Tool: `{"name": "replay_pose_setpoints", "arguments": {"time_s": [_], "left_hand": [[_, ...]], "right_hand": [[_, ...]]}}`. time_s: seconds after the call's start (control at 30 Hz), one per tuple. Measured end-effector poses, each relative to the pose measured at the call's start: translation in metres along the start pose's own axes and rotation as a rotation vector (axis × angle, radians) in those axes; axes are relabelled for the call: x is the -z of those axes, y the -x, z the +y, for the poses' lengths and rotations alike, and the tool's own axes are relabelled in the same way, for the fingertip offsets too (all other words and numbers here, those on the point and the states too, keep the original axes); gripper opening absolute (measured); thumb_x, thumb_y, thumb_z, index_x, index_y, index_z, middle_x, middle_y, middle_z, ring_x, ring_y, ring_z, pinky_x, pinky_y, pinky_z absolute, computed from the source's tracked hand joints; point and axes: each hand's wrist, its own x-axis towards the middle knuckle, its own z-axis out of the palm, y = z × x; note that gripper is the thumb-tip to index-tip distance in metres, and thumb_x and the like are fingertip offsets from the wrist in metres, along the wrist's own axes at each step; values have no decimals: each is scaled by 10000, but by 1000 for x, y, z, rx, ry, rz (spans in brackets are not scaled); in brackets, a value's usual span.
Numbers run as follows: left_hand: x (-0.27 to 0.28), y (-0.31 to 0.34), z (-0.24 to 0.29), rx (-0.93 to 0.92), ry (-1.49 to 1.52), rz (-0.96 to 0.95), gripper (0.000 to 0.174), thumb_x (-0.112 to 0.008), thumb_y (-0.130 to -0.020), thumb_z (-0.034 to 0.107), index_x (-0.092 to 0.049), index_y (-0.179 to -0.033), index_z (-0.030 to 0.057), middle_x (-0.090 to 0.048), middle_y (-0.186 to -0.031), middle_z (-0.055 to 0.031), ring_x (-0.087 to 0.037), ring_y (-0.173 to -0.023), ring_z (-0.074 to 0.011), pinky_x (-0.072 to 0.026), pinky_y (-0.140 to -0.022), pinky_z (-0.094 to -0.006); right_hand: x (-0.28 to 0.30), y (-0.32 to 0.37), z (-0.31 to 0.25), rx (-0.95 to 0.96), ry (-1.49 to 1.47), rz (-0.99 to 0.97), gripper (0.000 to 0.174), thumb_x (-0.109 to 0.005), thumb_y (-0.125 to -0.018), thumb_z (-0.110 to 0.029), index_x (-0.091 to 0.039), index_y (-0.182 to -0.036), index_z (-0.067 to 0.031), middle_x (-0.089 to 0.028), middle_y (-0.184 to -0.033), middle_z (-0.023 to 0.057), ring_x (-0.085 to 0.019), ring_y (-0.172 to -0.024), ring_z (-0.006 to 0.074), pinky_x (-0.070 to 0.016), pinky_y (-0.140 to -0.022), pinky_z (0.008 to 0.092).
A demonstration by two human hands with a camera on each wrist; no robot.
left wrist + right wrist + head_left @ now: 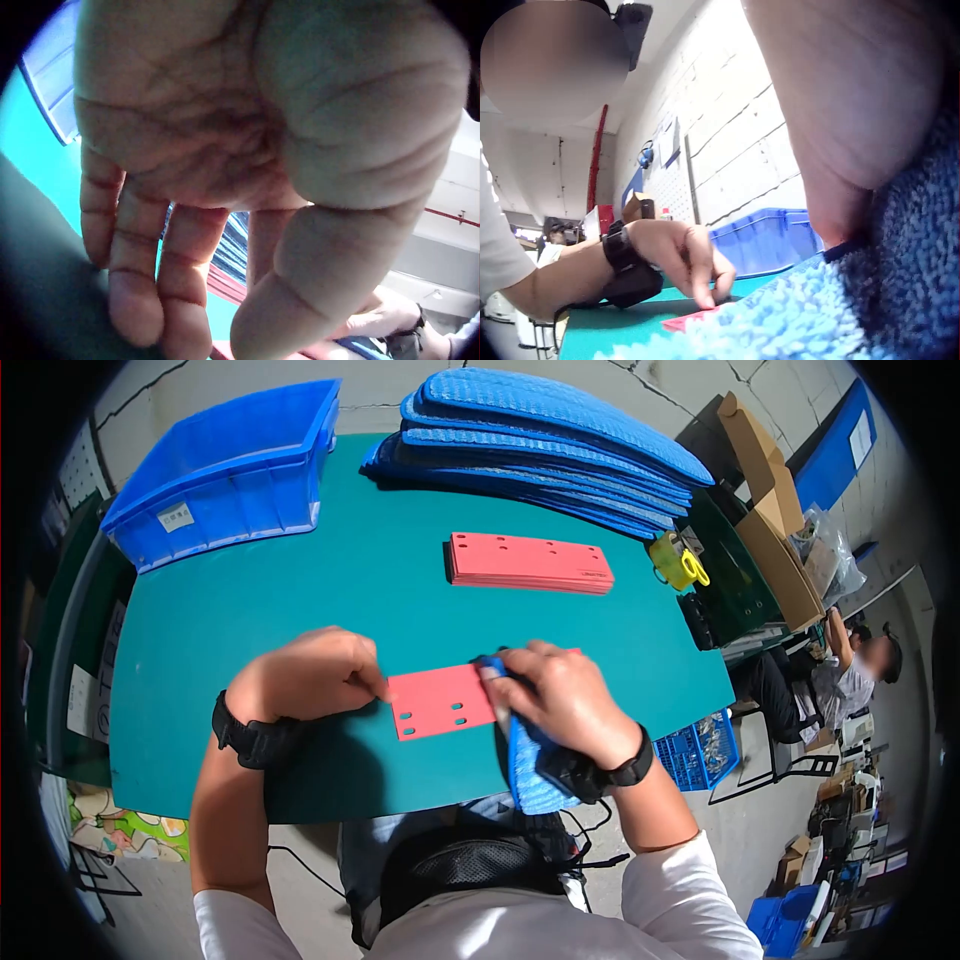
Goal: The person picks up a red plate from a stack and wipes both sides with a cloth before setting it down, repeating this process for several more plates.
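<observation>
A flat red sheet [430, 705] with paired slots at its left end lies on the green table. At its upper left edge, my left hand [318, 675] pinches it between thumb and forefinger; the left wrist view shows this palm [187, 135] with its other fingers loosely bent. My right hand [565, 695] grips a blue cloth [535, 775], which lies over the sheet's right part and hides it. The cloth's fluffy pile [780, 322] fills the lower part of the right wrist view, where the left hand's fingers [701, 285] touch the sheet's edge.
Beyond the hands is a stack of red sheets [530, 565]. Blue pads [540, 450] are piled at the back, right of a blue bin [240, 485]. Yellow-handled scissors [690, 568] stand at the right edge, near a cardboard box [775, 550]. A person [850, 670] sits at far right.
</observation>
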Motion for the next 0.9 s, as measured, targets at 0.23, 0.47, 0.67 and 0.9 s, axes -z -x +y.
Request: {"name": "replay_pose_setpoints", "arguments": {"time_s": [0.23,0.47,0.67,0.9], "left_hand": [[-4,-1,0,3,52,51,179,-634,-726,-13,-757,-852,23,-695,-834,-139,-661,-758,-296,-509,-676,-367],[-1,-4,2,36,37,1,149,-688,-753,-1,-763,-876,40,-673,-811,-94,-645,-774,-242,-490,-688,-331],[-3,-4,-3,-63,44,13,171,-681,-737,-30,-759,-874,36,-665,-799,-102,-640,-765,-240,-494,-691,-327],[0,-3,2,-84,37,54,173,-642,-723,-16,-749,-845,43,-681,-795,-148,-652,-762,-308,-504,-673,-366]], "right_hand": [[33,40,88,-380,-43,74,233,-680,-869,-210,-686,-977,-4,-681,-885,220,-655,-810,399,-508,-706,442],[46,43,80,-341,88,157,249,-683,-866,-192,-692,-1042,-16,-692,-981,204,-652,-868,400,-517,-742,423],[21,4,9,-81,8,70,187,-672,-872,-210,-697,-967,-51,-643,-822,188,-635,-778,387,-500,-683,470],[-8,-21,-22,70,-55,-64,213,-671,-863,-255,-700,-939,-58,-621,-773,170,-626,-740,375,-494,-659,467]]}}
